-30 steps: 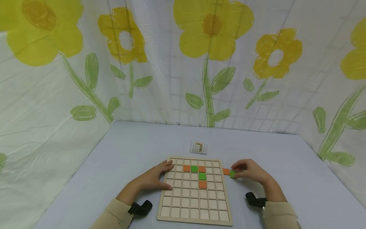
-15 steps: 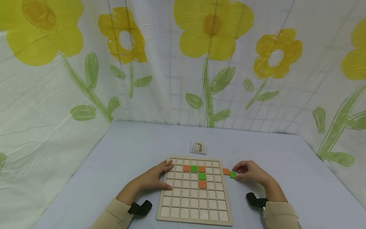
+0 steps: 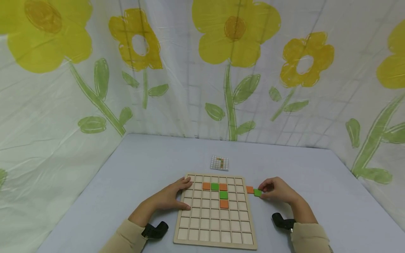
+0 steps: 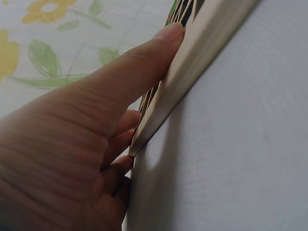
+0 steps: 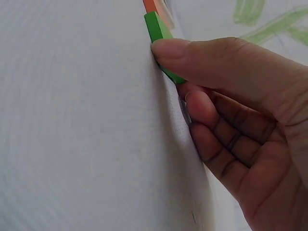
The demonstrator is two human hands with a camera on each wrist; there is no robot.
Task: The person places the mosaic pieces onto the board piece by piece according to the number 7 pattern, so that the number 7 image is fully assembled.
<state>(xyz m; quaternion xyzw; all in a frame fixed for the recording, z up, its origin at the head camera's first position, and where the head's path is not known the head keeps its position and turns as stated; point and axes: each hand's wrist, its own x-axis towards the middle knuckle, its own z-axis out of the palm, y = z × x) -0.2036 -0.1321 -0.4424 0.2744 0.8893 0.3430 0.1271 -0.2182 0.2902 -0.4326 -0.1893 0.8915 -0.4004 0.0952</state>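
A pale wooden grid board [image 3: 210, 243] lies flat on the table. In its cells sit orange tiles, one of them an orange tile [image 3: 224, 203], and green tiles such as a green tile [image 3: 223, 195], forming a bent line. My left hand [image 3: 171, 195] rests on the board's left edge, its thumb on the rim in the left wrist view. Right of the board, an orange tile [image 3: 250, 189] lies beside a separate green tile [image 3: 257, 192]. My right hand [image 3: 278, 189] pinches that green tile between thumb and index finger; in the right wrist view the thumb covers part of the tile [image 5: 155, 24].
A small printed card [image 3: 219, 162] with a grid and coloured squares lies behind the board. The pale table [image 3: 164, 151] ends at a flower-print curtain [image 3: 180, 70] at the back. Black devices are strapped to both wrists.
My right hand has shifted slightly right, and more of the outer green tile shows. The left hand and the board have stayed put.
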